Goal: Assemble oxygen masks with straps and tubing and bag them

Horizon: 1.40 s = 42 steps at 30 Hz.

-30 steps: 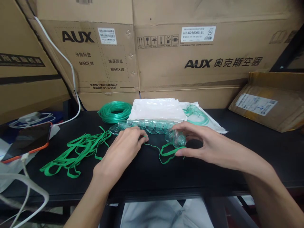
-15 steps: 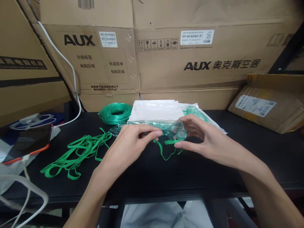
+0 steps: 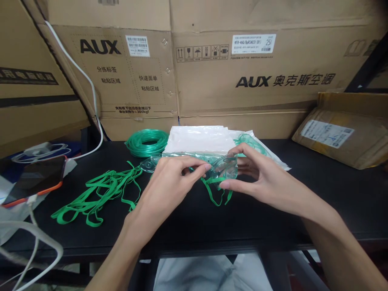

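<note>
A clear, green-tinted oxygen mask [image 3: 229, 166] is in my right hand [image 3: 257, 171], its fingers behind the shell and its thumb at the lower edge. A green elastic strap [image 3: 209, 193] hangs in a loop below the mask and passes by the right thumb. My left hand [image 3: 178, 178] has thumb and forefinger pinched together at the mask's left side, on the strap as it appears; the fingertips cover the exact spot. Behind the hands lies a row of more clear masks [image 3: 148, 164], partly hidden by the left hand.
Loose green straps [image 3: 100, 192] lie in a tangle on the black table [image 3: 182, 234]. Behind stand a coil of green tubing [image 3: 147, 143], white plastic bags [image 3: 198, 137] and a cardboard box [image 3: 342, 133]. A phone [image 3: 36, 178] with white cables is at left.
My left fingertips have shifted slightly right, closer to the mask. The mask has turned a little, and the strap beneath it now hangs in a different loop.
</note>
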### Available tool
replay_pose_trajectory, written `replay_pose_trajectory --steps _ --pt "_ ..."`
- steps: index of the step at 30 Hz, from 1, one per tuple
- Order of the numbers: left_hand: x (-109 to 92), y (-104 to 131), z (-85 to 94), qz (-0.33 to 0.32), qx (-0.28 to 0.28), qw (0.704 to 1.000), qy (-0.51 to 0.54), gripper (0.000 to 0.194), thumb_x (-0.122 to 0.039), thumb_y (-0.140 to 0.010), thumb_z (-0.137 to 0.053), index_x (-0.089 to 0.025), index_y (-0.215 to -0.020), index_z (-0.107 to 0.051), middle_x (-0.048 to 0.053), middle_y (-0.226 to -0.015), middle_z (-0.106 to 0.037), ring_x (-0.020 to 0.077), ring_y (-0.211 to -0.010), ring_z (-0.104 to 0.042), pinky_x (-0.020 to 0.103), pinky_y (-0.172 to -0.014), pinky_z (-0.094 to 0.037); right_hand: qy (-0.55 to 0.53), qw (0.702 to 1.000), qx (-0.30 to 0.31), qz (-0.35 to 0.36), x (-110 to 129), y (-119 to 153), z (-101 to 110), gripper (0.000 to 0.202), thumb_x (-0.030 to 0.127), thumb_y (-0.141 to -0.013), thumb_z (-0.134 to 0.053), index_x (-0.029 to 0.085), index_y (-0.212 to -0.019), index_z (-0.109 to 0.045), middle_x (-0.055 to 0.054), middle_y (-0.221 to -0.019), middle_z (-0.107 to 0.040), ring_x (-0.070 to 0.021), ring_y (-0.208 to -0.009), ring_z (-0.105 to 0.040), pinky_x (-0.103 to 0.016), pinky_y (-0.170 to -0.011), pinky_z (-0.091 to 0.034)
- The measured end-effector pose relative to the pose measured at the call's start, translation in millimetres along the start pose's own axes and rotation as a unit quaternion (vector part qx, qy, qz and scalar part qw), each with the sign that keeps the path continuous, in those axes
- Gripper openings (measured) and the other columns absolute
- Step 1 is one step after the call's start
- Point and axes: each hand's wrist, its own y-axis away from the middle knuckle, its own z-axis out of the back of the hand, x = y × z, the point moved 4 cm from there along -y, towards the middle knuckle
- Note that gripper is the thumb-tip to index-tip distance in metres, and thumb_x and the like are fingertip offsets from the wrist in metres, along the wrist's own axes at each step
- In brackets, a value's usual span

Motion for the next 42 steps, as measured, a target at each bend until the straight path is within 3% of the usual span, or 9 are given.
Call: replay_pose_trajectory --steps 5,11,15,18,22,26,31,35,42 --pt "-8.7 5.7 -2.5 -0.071 -0.071 0.994 -0.047 0.011 -0.02 -0.096 -0.074 -0.022 -0.099 -0.084 -0.005 -0.091 -0.082 0.0137 -0.077 -0.074 0.025 -0.071 -0.047 -0.039 0.999 -0.031 -0.004 -1.3 -2.4 -3.9 0.043 0.027 -0.085 -0.087 0.034 -0.109 -0.051 0.008 -0.095 -0.066 -0.0163 -0.084 -0.068 -0.025 -0.074 -0.055" --pt "-8.5 7.3 -0.4 -0.11 -0.079 0.991 -0.019 0.013 -0.02 -0.096 -0.076 -0.02 -0.105 -0.085 -0.004 -0.092 -0.083 0.0119 -0.078 -0.075 0.023 -0.073 -0.051 -0.089 0.996 -0.02 -0.015 1.1 -2.9 -7.5 0.048 0.025 -0.08 -0.091 0.035 -0.106 -0.052 0.01 -0.102 -0.068 -0.0124 -0.077 -0.069 -0.02 -0.063 -0.052" --pt "-10.5 6.8 2.1 -0.138 -0.099 0.985 -0.026 0.012 -0.02 -0.095 -0.077 -0.021 -0.104 -0.085 -0.004 -0.091 -0.082 0.0116 -0.078 -0.074 0.022 -0.074 -0.051 -0.14 0.99 0.002 -0.019 3.8 -2.3 -7.8 0.041 0.035 -0.087 -0.086 0.036 -0.115 -0.056 0.006 -0.111 -0.073 -0.0156 -0.096 -0.073 -0.022 -0.079 -0.057" --pt "-12.2 8.0 0.9 -0.162 -0.11 0.98 -0.036 0.012 -0.021 -0.096 -0.076 -0.02 -0.104 -0.084 -0.002 -0.093 -0.081 0.0127 -0.08 -0.074 0.023 -0.076 -0.052 -0.115 0.993 -0.01 0.008 5.8 -2.9 -4.4 0.025 0.049 -0.102 -0.065 0.034 -0.122 -0.068 0.001 -0.125 -0.074 -0.0187 -0.115 -0.07 -0.025 -0.091 -0.057" --pt "-14.3 10.3 -0.8 -0.182 -0.121 0.975 -0.044 0.013 -0.022 -0.097 -0.075 -0.019 -0.106 -0.084 -0.001 -0.096 -0.082 0.0136 -0.082 -0.075 0.024 -0.08 -0.055 -0.068 0.997 -0.035 0.004 4.3 -5.6 -1.6 0.034 0.051 -0.107 -0.055 0.032 -0.117 -0.081 -0.001 -0.122 -0.079 -0.0225 -0.115 -0.071 -0.031 -0.096 -0.056" --pt "-15.4 11.4 -2.0 -0.173 -0.103 0.979 -0.039 0.015 -0.021 -0.098 -0.074 -0.021 -0.11 -0.082 -0.002 -0.101 -0.082 0.0139 -0.087 -0.076 0.024 -0.083 -0.056 -0.03 0.999 -0.033 0.013 7.0 -7.4 -3.3 0.019 0.04 -0.097 -0.074 0.032 -0.11 -0.085 -0.001 -0.114 -0.082 -0.0254 -0.107 -0.074 -0.035 -0.092 -0.058" --pt "-16.9 13.5 -3.5 -0.167 -0.105 0.98 -0.036 0.012 -0.024 -0.097 -0.075 -0.023 -0.106 -0.083 -0.002 -0.099 -0.083 0.0152 -0.084 -0.076 0.026 -0.076 -0.055 -0.046 0.996 -0.068 0.025 10.8 -5.9 -0.8 0.01 0.037 -0.092 -0.079 0.029 -0.092 -0.086 -0.002 -0.113 -0.083 -0.0259 -0.112 -0.074 -0.035 -0.098 -0.058" --pt "-17.1 11.3 -5.4 -0.144 -0.093 0.985 -0.024 0.013 -0.024 -0.097 -0.075 -0.022 -0.108 -0.083 -0.001 -0.102 -0.082 0.0149 -0.086 -0.075 0.026 -0.079 -0.053 -0.042 0.995 -0.076 0.037 10.3 -5.0 0.8 0.006 0.033 -0.092 -0.08 0.029 -0.092 -0.083 -0.001 -0.113 -0.082 -0.0229 -0.11 -0.074 -0.03 -0.094 -0.059" --pt "-14.4 6.5 -5.6 -0.058 -0.049 0.997 0.008 0.024 -0.04 -0.094 -0.078 -0.03 -0.114 -0.083 -0.004 -0.085 -0.068 0.0101 -0.061 -0.05 0.026 -0.065 -0.043 -0.011 0.995 -0.093 0.044 12.4 -2.8 -0.5 0.009 0.032 -0.097 -0.073 0.028 -0.093 -0.079 -0.002 -0.113 -0.08 -0.0238 -0.112 -0.072 -0.031 -0.091 -0.058"
